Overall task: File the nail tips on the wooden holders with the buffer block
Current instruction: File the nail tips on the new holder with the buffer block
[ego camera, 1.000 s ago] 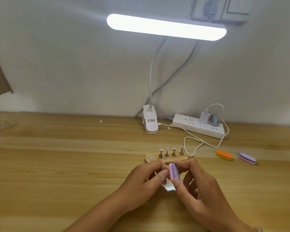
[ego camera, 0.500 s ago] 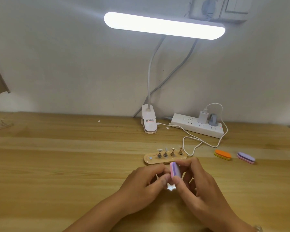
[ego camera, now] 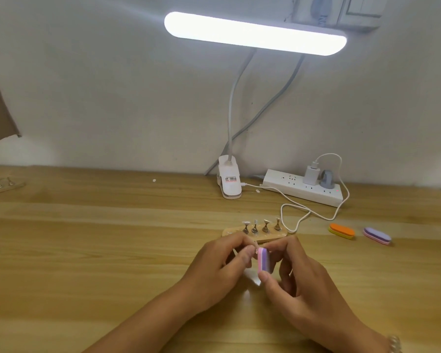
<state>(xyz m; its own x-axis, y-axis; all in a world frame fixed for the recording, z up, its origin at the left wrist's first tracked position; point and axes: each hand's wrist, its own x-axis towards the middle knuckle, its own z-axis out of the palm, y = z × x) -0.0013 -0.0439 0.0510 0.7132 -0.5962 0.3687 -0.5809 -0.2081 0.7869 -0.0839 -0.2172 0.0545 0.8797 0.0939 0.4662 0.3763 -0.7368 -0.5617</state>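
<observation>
A wooden holder base (ego camera: 255, 234) lies on the desk with several small metal stands carrying nail tips (ego camera: 261, 225). Just in front of it, my right hand (ego camera: 298, 278) pinches a pink and purple buffer block (ego camera: 263, 260) upright between thumb and fingers. My left hand (ego camera: 222, 266) pinches a small stand with a nail tip, mostly hidden by my fingers, against the block's left face.
A clip lamp (ego camera: 229, 183) stands behind the holder, its bright bar overhead. A white power strip (ego camera: 303, 188) with a looping cable lies at the back right. An orange buffer (ego camera: 341, 231) and a purple one (ego camera: 376, 235) lie to the right. Another holder (ego camera: 0, 186) sits far left.
The buffer block has slid a little against the nail tip between my hands. Both hands stay in front of the holder base.
</observation>
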